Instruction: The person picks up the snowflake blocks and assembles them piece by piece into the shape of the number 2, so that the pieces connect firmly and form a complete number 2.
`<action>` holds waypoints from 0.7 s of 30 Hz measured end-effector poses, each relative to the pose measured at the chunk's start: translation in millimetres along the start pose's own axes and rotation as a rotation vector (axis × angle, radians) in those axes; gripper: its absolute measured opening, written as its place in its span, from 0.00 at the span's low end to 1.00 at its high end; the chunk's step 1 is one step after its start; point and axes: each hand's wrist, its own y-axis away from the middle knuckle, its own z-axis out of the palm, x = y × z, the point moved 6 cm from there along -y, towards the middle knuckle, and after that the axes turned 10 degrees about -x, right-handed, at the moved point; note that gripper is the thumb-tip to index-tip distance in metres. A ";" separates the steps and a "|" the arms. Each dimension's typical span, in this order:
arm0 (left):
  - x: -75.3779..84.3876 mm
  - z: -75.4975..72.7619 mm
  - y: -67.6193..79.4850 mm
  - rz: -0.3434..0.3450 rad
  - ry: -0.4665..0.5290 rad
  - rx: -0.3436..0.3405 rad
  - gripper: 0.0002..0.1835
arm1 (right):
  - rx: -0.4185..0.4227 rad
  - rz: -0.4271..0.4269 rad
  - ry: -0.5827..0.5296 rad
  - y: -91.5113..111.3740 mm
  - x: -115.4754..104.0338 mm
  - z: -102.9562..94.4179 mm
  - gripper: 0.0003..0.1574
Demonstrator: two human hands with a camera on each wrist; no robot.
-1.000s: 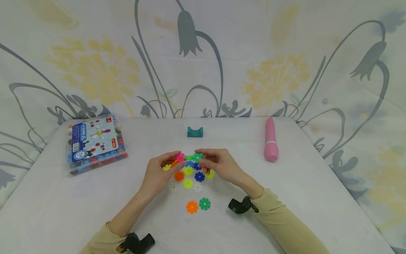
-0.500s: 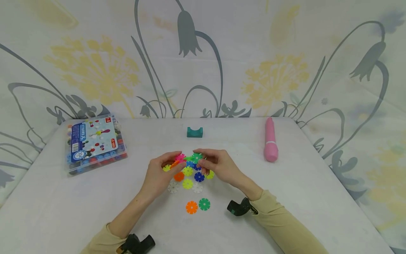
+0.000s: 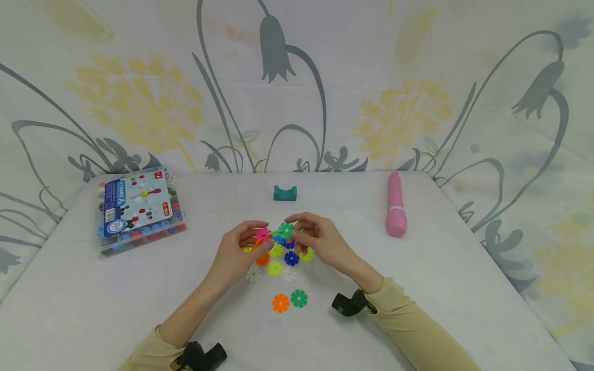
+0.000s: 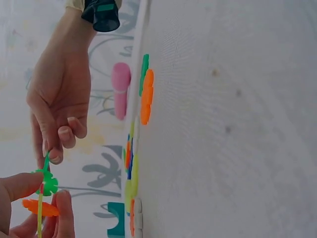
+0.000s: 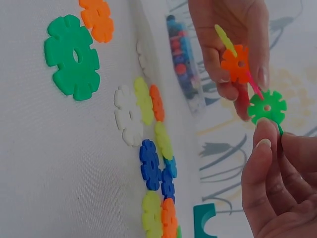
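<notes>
Slotted plastic flower discs are joined in a short chain between my two hands. My left hand holds its yellow, orange and pink end with thumb and fingers. In the right wrist view, the yellow disc and pink disc stand edge-on, slotted into an orange disc. A light green disc follows the pink one. My right hand pinches the darker green disc at the other end, against the light green one. Below the hands, loose discs lie on the table, among them a dark blue disc.
Nearer me lie an orange disc and a green disc. A teal block with a curved notch stands behind the hands. A clear box of colourful parts sits at left, and a pink rounded stick-like object at right.
My left fingers have shifted and the chain's pink and orange discs have tilted slightly downward. My right index finger has risen a little, with the green disc turned slightly toward the left.
</notes>
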 end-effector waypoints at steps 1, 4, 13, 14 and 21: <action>0.2 0.8 0.1 0.003 -0.003 -0.010 0.24 | 0.004 0.000 0.001 0.1 0.3 -0.2 0.19; -0.2 4.0 0.3 0.018 -0.005 -0.047 0.22 | -0.003 -0.007 0.011 0.2 0.2 0.2 0.19; 1.6 10.0 1.9 0.071 0.012 -0.127 0.21 | -0.008 0.017 0.014 0.1 1.5 1.5 0.18; 2.0 10.1 2.0 0.071 0.013 -0.131 0.21 | -0.007 0.019 0.012 0.1 1.7 1.5 0.18; 3.7 13.1 2.4 0.101 0.015 -0.194 0.25 | 0.011 0.032 -0.023 1.2 2.0 0.0 0.18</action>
